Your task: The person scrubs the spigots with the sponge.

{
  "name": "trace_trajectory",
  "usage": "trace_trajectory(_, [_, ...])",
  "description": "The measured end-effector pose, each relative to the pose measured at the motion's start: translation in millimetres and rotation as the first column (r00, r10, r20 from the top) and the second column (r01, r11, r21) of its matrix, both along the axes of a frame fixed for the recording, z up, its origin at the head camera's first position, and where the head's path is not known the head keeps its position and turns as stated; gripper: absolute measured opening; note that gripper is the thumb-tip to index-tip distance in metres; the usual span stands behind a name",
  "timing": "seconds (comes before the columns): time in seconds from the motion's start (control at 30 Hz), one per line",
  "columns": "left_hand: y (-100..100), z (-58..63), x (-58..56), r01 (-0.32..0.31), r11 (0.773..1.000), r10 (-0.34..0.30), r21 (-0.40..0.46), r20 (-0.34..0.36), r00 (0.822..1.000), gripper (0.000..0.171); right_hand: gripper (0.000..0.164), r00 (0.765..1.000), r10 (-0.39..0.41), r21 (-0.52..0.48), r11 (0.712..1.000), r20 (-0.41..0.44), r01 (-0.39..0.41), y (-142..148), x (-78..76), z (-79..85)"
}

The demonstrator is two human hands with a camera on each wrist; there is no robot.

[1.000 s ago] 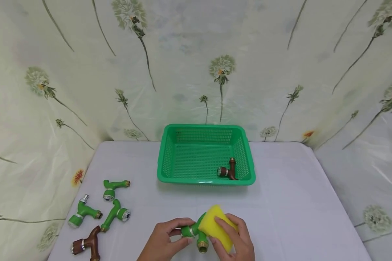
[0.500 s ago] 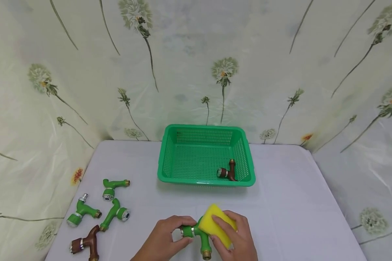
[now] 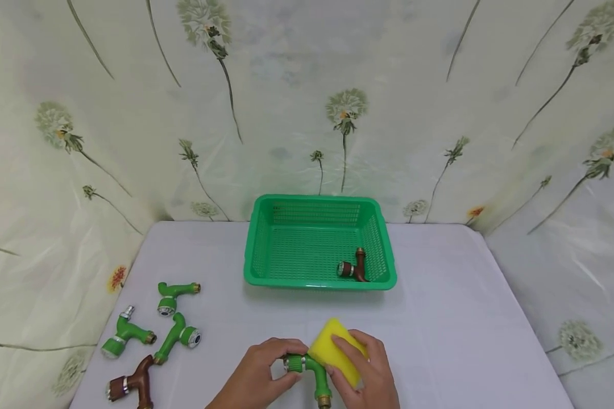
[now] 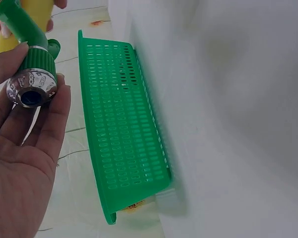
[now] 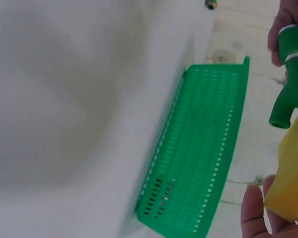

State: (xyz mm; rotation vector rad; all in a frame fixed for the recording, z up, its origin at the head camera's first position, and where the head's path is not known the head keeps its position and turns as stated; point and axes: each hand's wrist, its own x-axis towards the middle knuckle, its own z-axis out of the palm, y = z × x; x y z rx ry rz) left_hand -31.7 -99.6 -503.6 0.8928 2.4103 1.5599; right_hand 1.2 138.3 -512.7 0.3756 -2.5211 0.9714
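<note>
Near the front edge of the table, my left hand [image 3: 261, 372] grips a green tap [image 3: 319, 375] by its ribbed knob, thumb and fingers on either side. The knob's chrome end [image 4: 32, 88] faces the left wrist camera. The tap's brass threaded end [image 3: 324, 401] points toward me in the head view. My right hand [image 3: 370, 375] holds a yellow sponge [image 3: 335, 352] against the tap's body, covering part of it. In the right wrist view the tap's green spout [image 5: 282, 113] shows beside the sponge [image 5: 290, 168].
A green plastic basket [image 3: 317, 284] stands at the back middle, with a brown tap [image 3: 359, 268] inside. On the left lie three green taps [image 3: 176, 338] and another brown tap [image 3: 142, 380]. A flower-printed sheet [image 3: 286, 102] hangs behind the white-covered table [image 3: 440, 318].
The held tap has turned, its brass end swinging down toward me and slightly right. The sponge has shifted slightly up and left along it. Both hands keep their hold.
</note>
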Motion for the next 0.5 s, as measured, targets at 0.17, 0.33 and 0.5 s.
trace_trajectory(0.17, [0.0, 0.6, 0.4, 0.008, 1.000, -0.008, -0.009, -0.010, 1.000, 0.040, 0.048, 0.997, -0.064, 0.068, 0.996, 0.036, 0.061, 3.4, -2.7, -5.4])
trace_trajectory(0.33, [0.3, 2.2, 1.2, 0.011, 1.000, -0.012, -0.017, -0.021, 1.000, 0.039, 0.049, 0.996, -0.088, 0.076, 0.993, 0.022, 0.086, 8.0, -5.6, -8.1])
trace_trajectory(0.5, [-0.6, 4.1, 1.0, -0.004, 0.997, 0.006, -0.073, 0.023, 1.000, 0.041, 0.050, 0.997, -0.062, 0.047, 0.997, 0.050, 0.060, 4.6, -0.8, 1.7])
